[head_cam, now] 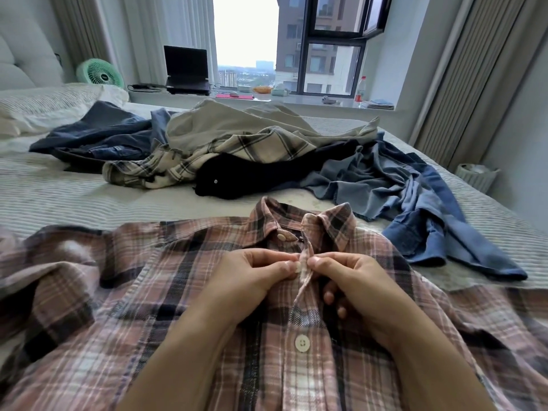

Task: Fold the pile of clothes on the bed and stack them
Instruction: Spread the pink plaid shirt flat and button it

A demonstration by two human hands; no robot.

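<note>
Your left hand point(255, 274) and right hand point(353, 280) are pinching the pink plaid shirt's point(142, 292) placket; unfolded clothes pile point(237, 149) is lying at twelve o'clock.

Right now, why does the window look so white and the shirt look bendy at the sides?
Head view: daylight overexposes the window, so the sky is blank white; the wide-angle lens stretches and smears the shirt toward the edges; the hands in the middle are sharper.
</note>
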